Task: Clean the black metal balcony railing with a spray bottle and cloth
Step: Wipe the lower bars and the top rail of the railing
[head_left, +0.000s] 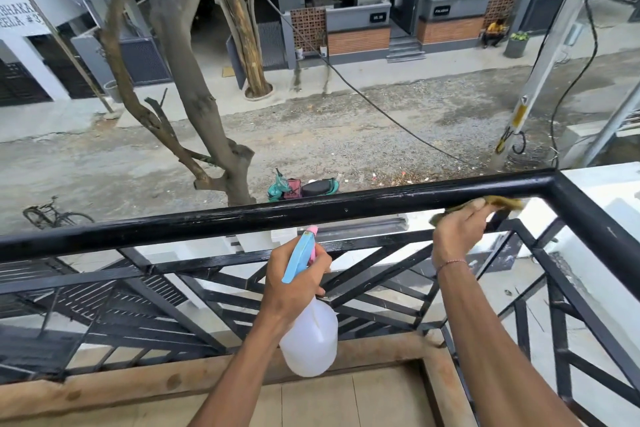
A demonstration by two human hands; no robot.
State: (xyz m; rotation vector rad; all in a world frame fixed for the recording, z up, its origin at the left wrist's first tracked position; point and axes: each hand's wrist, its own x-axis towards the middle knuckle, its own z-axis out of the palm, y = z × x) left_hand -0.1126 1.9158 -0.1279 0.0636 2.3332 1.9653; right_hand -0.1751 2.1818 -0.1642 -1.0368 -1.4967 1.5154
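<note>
The left hand (294, 282) curls round the neck of the bottle (309, 340), hiding the trigger; the blue and pink spray head (302, 255) pokes out above the fingers, and the white body hangs below them, in front of the rail's lower bars. Up and right of that grip runs the black top rail (311, 210) (glossy, scuffed in spots). The right hand (460, 230) presses a yellowish cloth (498, 203) against the rail's underside near the corner; the fingers cover most of the cloth.
</note>
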